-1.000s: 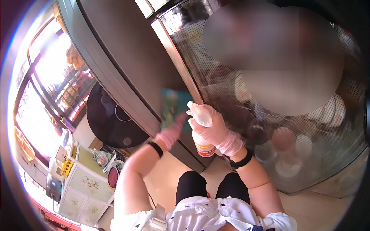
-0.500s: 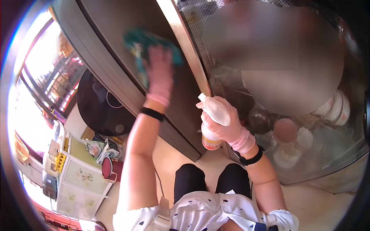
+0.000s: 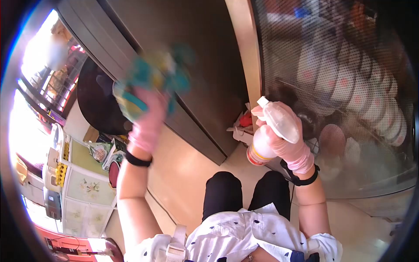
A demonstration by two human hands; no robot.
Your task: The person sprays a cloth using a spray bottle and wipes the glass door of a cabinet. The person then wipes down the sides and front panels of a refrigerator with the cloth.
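Observation:
My left hand (image 3: 150,115), in a pink glove, grips a green and yellow cloth (image 3: 131,102), both smeared by motion. The cloth is at the edge of a dark brown, fridge-like door (image 3: 192,52); I cannot tell whether it touches the surface. In my right hand (image 3: 288,142), also gloved in pink, is a spray bottle (image 3: 261,146) with a white trigger head and a red and yellow label. It is held roughly upright, slightly tilted, in front of a glass-fronted cabinet, its nozzle towards the door.
On the right, a cabinet with a dotted glass door (image 3: 279,56) holds stacked bowls (image 3: 345,83). A round dark table top (image 3: 96,100) lies beyond the brown door. To the left stands a white cupboard with flower prints (image 3: 89,187), and a cable (image 3: 159,203) runs along the floor.
My left hand has swept left and down with the cloth, from the door's face to its edge. The view has shifted, and the bottle now appears further right, still in my right hand.

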